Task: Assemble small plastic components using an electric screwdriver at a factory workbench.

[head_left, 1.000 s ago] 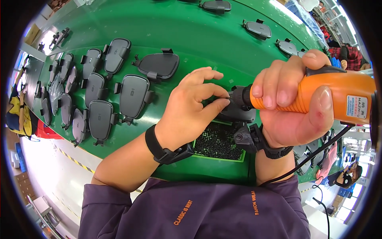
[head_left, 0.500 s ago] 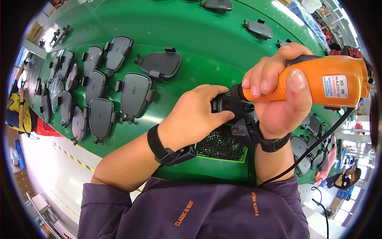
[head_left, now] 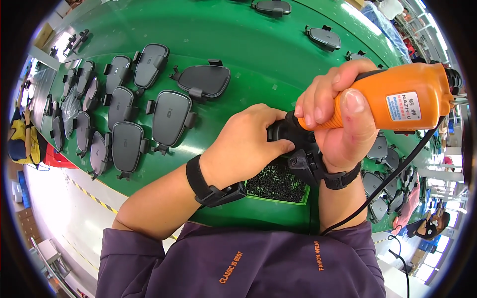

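My right hand (head_left: pixel 343 109) is wrapped round an orange electric screwdriver (head_left: pixel 382 99), held almost level with its nose toward the left. The nose meets a black plastic part (head_left: pixel 280 131) in my left hand (head_left: pixel 246 141). My left fingers and thumb grip this part from the left; most of it is hidden behind the hands, so its full shape cannot be made out. Just below, a shallow green tray (head_left: pixel 276 200) contains many small black screws. Left of my left hand lies a dark grey phone holder (head_left: pixel 171 119) with side clamps.
More phone holders (head_left: pixel 126 146) spread over the left of the green table (head_left: pixel 248 79); others lie farther back and at the right. From the screwdriver a black cable (head_left: pixel 397 171) runs down past my right forearm. A person (head_left: pixel 432 226) is at the far right.
The screwdriver and my right hand have shifted slightly left and tilted a little. The black part has moved slightly under its nose; my left hand keeps its grip.
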`<state>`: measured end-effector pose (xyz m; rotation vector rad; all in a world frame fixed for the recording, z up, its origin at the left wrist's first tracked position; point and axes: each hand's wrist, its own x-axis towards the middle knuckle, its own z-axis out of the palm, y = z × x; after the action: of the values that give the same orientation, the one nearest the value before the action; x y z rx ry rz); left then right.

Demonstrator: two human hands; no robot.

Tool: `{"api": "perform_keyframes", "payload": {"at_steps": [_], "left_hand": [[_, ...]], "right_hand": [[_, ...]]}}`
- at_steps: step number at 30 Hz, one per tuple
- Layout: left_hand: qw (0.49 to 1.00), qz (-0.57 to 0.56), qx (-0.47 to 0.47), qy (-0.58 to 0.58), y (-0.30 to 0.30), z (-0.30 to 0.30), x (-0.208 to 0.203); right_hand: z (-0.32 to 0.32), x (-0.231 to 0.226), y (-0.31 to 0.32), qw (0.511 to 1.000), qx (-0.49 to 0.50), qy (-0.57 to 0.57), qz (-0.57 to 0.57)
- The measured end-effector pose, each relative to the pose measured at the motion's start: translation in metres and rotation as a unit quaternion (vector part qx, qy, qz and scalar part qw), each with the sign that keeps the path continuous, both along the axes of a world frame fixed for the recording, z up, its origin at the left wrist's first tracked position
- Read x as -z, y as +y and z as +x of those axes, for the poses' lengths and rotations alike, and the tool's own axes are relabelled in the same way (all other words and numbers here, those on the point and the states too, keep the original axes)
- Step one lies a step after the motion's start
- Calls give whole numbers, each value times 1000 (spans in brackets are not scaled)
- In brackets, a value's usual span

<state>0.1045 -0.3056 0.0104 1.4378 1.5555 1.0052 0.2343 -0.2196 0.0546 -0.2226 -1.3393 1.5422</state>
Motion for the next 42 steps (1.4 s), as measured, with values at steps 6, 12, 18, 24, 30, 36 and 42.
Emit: {"api": "perform_keyframes", "payload": {"at_steps": [6,12,18,24,30,36,42], "left_hand": [[1000,-7,2,11,3,-2,1],[999,32,0,-2,4,-2,0],[989,128,-26,65,-1,6,12],[979,175,-25,103,-8,25,-6],[952,-19,14,-305,-13,17,-19],[974,-13,-25,-225,1,-42,-90],[983,-100,-142,60,119,-195,-119]], "right_hand": [[-4,-1,2,999,-7,-53,-5],[-4,-1,-2,998,11,-58,0],[20,-11,-14,997,57,-38,47],[109,-64,-51,983,142,51,106],[125,-71,-57,983,152,13,99],[136,-70,-52,984,151,0,98],[142,-66,-47,966,230,-50,112]]}}
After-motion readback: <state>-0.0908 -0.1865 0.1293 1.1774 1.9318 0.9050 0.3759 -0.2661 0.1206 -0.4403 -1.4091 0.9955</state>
